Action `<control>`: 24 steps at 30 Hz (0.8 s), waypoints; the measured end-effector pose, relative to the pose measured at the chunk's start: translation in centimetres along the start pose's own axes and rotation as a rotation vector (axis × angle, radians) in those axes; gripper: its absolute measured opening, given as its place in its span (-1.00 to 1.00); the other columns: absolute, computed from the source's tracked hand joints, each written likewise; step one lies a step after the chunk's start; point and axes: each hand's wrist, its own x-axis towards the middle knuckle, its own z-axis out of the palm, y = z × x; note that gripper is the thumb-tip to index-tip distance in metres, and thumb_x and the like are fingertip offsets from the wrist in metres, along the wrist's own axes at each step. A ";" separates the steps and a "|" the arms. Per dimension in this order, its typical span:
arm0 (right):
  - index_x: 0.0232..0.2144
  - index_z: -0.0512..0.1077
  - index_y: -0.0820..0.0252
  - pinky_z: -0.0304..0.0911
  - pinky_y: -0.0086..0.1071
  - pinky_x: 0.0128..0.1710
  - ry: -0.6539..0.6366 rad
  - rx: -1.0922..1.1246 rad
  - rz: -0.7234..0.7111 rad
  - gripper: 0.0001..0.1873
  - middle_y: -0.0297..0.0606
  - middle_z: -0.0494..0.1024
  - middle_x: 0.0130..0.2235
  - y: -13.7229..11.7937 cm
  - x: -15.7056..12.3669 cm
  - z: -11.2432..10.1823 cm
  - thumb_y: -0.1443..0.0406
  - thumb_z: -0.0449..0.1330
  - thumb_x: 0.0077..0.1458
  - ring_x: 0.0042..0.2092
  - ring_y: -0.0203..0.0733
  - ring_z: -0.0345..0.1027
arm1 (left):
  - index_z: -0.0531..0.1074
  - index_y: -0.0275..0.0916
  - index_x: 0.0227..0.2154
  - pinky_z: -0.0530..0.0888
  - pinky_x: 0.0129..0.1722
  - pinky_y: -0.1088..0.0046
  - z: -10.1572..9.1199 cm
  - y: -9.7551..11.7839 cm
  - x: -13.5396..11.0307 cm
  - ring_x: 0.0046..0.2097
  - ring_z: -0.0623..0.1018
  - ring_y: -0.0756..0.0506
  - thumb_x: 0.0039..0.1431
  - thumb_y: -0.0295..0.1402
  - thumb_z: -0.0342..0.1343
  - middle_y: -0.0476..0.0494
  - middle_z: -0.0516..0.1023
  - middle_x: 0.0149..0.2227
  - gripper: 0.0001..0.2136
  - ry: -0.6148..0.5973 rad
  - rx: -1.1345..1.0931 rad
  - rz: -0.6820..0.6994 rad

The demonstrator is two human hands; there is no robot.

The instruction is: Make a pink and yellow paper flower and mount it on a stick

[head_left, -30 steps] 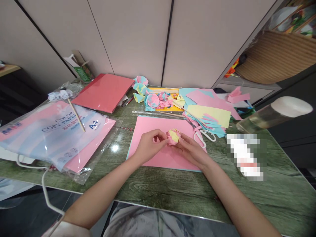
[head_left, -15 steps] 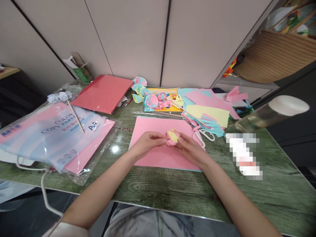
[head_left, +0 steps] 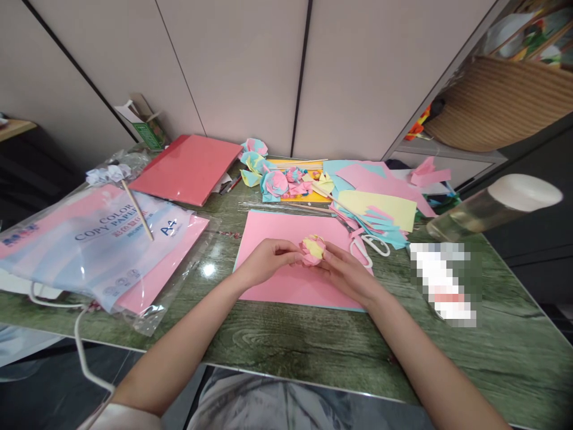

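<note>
A small folded paper flower (head_left: 313,248), pink with a yellow centre, is held between both hands above a pink sheet of paper (head_left: 286,230) lying on the green table. My left hand (head_left: 266,263) pinches its left side with curled fingers. My right hand (head_left: 349,272) grips its right side, thumb and fingers closed on the paper.
A plastic pack of coloured copy paper (head_left: 94,239) with a wooden stick (head_left: 138,210) lies at left. A red folder (head_left: 188,168), finished paper flowers (head_left: 273,179), cut paper scraps (head_left: 380,209) and white scissors (head_left: 369,246) lie behind. A clear bottle (head_left: 492,206) stands at right.
My left hand's fingers have closed in tighter against the flower's left side. The flower and my right hand have stayed nearly in place.
</note>
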 end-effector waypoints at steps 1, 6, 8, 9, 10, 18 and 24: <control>-0.07 0.30 0.08 0.14 -0.17 0.03 -0.006 -0.006 -0.002 -0.61 -0.20 0.37 0.00 -0.1 0.0 0.1 0.15 0.10 0.03 -0.03 -0.18 0.30 | 0.49 -0.27 -0.42 0.32 -0.35 0.51 0.1 -0.1 0.0 -0.38 0.42 0.01 0.02 -0.28 0.04 -0.07 0.50 -0.44 -0.81 0.001 -0.004 -0.002; 0.04 0.12 -0.03 0.19 -0.16 -0.01 0.076 -0.145 -0.101 -0.37 -0.19 0.27 0.07 0.1 -0.2 1.2 0.20 0.23 -0.10 0.01 -0.14 0.25 | 0.47 -0.30 -0.46 0.31 -0.35 0.51 1.2 -0.6 0.1 -0.39 0.41 0.00 0.04 -0.25 0.01 -0.08 0.48 -0.46 -0.77 0.088 -0.025 -0.038; 0.05 0.09 -0.04 0.22 -0.20 -0.03 0.139 -0.254 -0.173 -0.31 -0.20 0.27 0.05 0.3 -0.2 1.4 0.23 0.26 -0.13 0.02 -0.15 0.24 | 0.47 -0.31 -0.44 0.32 -0.35 0.51 1.8 -0.7 0.1 -0.38 0.42 0.00 0.03 -0.26 0.02 -0.08 0.49 -0.44 -0.78 0.116 -0.060 -0.057; 0.04 0.11 -0.02 0.24 -0.22 -0.05 0.159 -0.304 -0.198 -0.35 -0.19 0.29 0.03 0.4 -0.2 1.5 0.23 0.25 -0.12 0.01 -0.15 0.25 | 0.47 -0.31 -0.43 0.33 -0.35 0.52 2.0 -0.6 0.1 -0.38 0.42 0.00 0.02 -0.26 0.03 -0.09 0.50 -0.43 -0.78 0.118 -0.075 -0.061; 0.02 0.13 0.00 0.26 -0.22 -0.07 0.173 -0.346 -0.215 -0.40 -0.19 0.31 0.01 0.5 -0.2 1.5 0.21 0.23 -0.09 -0.01 -0.16 0.27 | 0.47 -0.31 -0.43 0.33 -0.35 0.52 2.1 -0.6 0.0 -0.38 0.42 0.00 0.02 -0.25 0.03 -0.09 0.50 -0.44 -0.78 0.114 -0.081 -0.061; -0.01 0.16 0.02 0.29 -0.25 -0.10 0.213 -0.484 -0.232 -0.47 -0.22 0.33 0.00 1.0 0.1 1.1 0.18 0.19 -0.06 0.00 -0.16 0.25 | 0.49 -0.32 -0.42 0.35 -0.29 0.50 1.4 -0.2 -0.1 -0.33 0.46 -0.02 0.00 -0.25 0.06 -0.11 0.54 -0.39 -0.77 0.022 -0.059 -0.090; 0.00 0.15 0.00 0.27 -0.23 -0.08 0.204 -0.515 -0.220 -0.44 -0.23 0.32 0.01 1.0 0.0 1.2 0.17 0.20 -0.07 0.01 -0.15 0.24 | 0.51 -0.31 -0.40 0.36 -0.29 0.50 1.1 -0.6 0.1 -0.29 0.48 -0.05 -0.07 -0.25 0.13 -0.14 0.56 -0.35 -0.77 -0.005 -0.045 -0.112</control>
